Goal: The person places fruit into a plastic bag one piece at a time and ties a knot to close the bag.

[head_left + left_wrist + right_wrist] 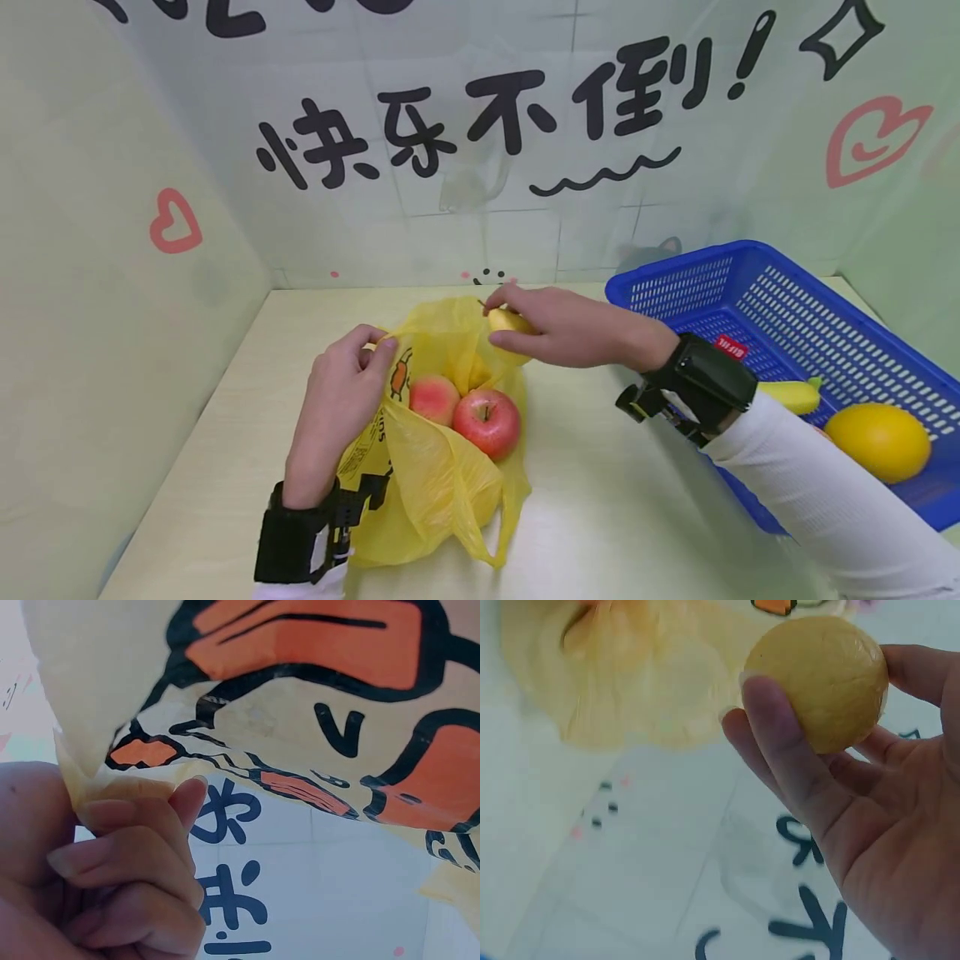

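Observation:
A thin yellow plastic bag [442, 475] lies on the table with its mouth spread. Inside it sit a red apple [487, 423] and a pinkish peach [433, 400]. My left hand [341, 392] pinches the bag's left rim between thumb and fingers; the left wrist view shows the printed plastic [262, 712] close up. Over the bag's far right edge, my right hand [573, 329] grips a yellow pear [512, 322], whose stem points left. Seen from the right wrist, the pear [817, 682] shows its rounded yellow surface between thumb and fingers.
To the right stands a blue plastic basket [840, 325], partly behind my right forearm. It holds a banana [791, 396], a round orange-yellow fruit [877, 442] and a small red label [731, 347]. A printed wall [480, 242] closes off the back of the table [585, 500].

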`<state>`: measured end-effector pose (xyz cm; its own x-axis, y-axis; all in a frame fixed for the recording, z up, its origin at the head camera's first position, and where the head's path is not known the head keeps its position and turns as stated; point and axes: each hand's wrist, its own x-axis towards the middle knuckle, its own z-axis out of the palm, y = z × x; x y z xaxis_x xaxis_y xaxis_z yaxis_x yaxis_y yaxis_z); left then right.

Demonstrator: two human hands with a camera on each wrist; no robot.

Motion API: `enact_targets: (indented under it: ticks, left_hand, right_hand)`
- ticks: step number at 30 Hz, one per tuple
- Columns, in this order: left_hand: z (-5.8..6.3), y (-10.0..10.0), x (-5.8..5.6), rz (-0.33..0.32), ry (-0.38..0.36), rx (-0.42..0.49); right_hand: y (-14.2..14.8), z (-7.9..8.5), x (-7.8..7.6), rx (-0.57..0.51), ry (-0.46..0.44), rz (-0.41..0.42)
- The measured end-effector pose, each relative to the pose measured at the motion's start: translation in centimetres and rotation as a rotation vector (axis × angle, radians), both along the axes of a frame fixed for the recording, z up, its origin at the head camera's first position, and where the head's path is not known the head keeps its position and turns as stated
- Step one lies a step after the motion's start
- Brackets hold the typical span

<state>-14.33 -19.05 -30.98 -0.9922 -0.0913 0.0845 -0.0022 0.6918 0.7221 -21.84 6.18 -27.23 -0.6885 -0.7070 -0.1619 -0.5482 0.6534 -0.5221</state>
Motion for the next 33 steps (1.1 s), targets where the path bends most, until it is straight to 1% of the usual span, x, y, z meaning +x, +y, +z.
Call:
enact_targets:
  ticks: [5,13,20,24,28,31,33]
  left_hand:
    - [0.0,0.1,0.0,0.003,-0.002,0.007]
    - [-0.1,0.0,0.0,0.007,-0.024,-0.002]
    - [0.0,-0.3,0.0,0.010,-0.034,-0.004]
    - [0.0,-0.7,0.0,0.016,-0.050,-0.024]
    - [0.0,-1.1,0.0,0.019,-0.061,-0.044]
    - [0.0,-1.3,0.0,0.019,-0.075,-0.053]
    - [0.1,-1.4,0.0,0.018,-0.091,-0.059]
  right_hand:
    - [-2.5,-1.3,0.5,-0.051,0.005,0.034]
    - [-5.0,-3.1,1.0,-0.064,-0.010,0.051]
    - [-7.0,-4.8,2.2,-0.094,-0.005,0.077]
    - [-8.0,-5.7,2.8,-0.114,-0.030,0.130]
    - [-9.0,-6.4,3.3,-0.133,-0.058,0.210]
    - [-9.5,-7.0,3.4,-0.128,-0.054,0.263]
    - [-9.9,-7.4,3.5,-0.123,-0.053,0.282]
